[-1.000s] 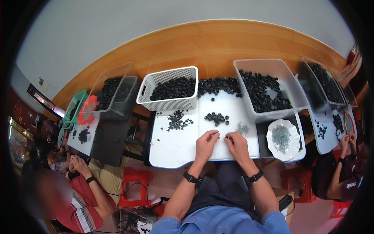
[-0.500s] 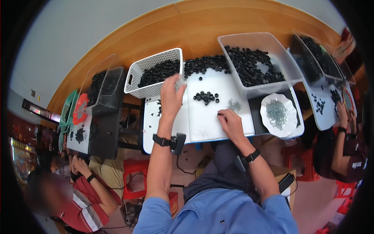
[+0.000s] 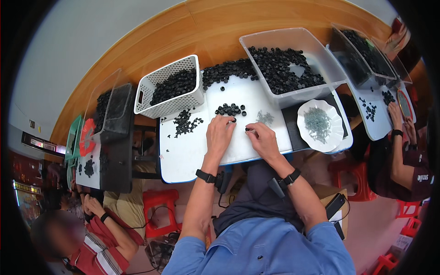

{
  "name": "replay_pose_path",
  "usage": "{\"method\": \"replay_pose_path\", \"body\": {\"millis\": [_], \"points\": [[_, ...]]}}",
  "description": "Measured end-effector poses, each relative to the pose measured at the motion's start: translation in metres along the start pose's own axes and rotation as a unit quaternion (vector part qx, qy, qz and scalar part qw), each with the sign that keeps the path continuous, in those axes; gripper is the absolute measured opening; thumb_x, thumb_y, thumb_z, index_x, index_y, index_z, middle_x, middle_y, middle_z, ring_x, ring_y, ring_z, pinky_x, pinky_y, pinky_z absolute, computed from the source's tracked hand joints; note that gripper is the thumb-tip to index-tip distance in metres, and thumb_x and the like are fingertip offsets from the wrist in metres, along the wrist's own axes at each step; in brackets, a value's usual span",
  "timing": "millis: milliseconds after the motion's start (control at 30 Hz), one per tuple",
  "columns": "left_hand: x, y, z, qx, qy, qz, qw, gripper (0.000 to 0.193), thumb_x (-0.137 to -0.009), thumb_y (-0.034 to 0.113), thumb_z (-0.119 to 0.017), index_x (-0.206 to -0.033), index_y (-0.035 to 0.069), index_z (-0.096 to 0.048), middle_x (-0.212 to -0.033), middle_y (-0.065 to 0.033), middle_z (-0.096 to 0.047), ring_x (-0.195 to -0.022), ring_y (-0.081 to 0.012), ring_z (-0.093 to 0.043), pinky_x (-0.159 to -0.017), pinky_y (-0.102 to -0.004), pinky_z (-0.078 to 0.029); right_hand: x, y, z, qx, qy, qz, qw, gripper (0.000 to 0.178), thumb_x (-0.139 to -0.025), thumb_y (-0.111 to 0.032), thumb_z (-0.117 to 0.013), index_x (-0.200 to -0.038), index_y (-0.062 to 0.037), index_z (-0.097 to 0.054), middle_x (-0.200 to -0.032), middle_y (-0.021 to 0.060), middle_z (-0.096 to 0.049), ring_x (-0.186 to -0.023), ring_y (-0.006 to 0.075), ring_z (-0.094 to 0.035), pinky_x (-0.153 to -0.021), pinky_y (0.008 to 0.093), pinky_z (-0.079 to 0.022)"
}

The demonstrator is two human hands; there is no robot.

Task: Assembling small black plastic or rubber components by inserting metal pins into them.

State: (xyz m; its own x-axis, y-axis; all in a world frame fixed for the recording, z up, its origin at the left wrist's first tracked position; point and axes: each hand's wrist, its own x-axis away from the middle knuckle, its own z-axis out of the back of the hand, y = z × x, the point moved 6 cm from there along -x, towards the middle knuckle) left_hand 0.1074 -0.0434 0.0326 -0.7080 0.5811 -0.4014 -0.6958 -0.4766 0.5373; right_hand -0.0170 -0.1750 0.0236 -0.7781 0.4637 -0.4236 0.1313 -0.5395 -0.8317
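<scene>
A black cap [image 3: 234, 120] sits at the fingertips of your left hand [image 3: 220, 134], mid-frame, apparently pinched, and a dark piece [image 3: 249, 129] sits in the closed thumb-and-finger pinch of your right hand [image 3: 263, 140]. I can't tell that piece's exact shape. The step in hand looks like fine two-handed work on single parts; the next move calls for light, exact fingertip control, I'd judge.

Your forearms rise from the lower edge and converge, backs of the hands up, fingertips facing but apart, the other fingers curled.

Just above your left fingers lies a cap cluster [image 3: 230, 109]; left of centre is a pile of small black parts [image 3: 184, 123], and right of centre a patch of pale pieces [image 3: 264, 118]. Farther right is the plate [image 3: 340, 130]; toward the top stand the basket [image 3: 172, 109] and bin [image 3: 298, 95].
</scene>
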Motion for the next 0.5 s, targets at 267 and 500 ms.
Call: {"method": "replay_pose_path", "body": {"millis": [267, 500], "points": [[0.005, 0.015, 0.007, 0.068, -0.006, 0.033, 0.997, 0.031, -0.085, 0.008, -0.078, -0.115, 0.007, -0.071, -0.096, -0.0096, -0.067, -0.09, -0.0276, -0.064, -0.08, -0.0397, -0.052, -0.002, 0.007, 0.004, -0.007, 0.017, -0.007, 1.0, 0.018, -0.088, -0.003, -0.075, -0.107, -0.0009, -0.073, -0.091, 0.0117, -0.074, -0.068, 0.0196, -0.067, -0.062, 0.0311, -0.052], [0.021, 0.036, -0.009, 0.214, -0.032, 0.02, 0.976, 0.03, -0.088, 0.006, -0.078, -0.118, 0.006, -0.073, -0.102, -0.0087, -0.075, -0.087, -0.0181, -0.07, -0.073, -0.0316, -0.053, -0.001, 0.013, 0.004, -0.068, 0.012, -0.059, 0.996, 0.019, -0.09, -0.004, -0.073, -0.109, -0.0016, -0.073, -0.096, 0.0143, -0.076, -0.069, 0.0209, -0.07, -0.064, 0.0314, -0.055]]}}
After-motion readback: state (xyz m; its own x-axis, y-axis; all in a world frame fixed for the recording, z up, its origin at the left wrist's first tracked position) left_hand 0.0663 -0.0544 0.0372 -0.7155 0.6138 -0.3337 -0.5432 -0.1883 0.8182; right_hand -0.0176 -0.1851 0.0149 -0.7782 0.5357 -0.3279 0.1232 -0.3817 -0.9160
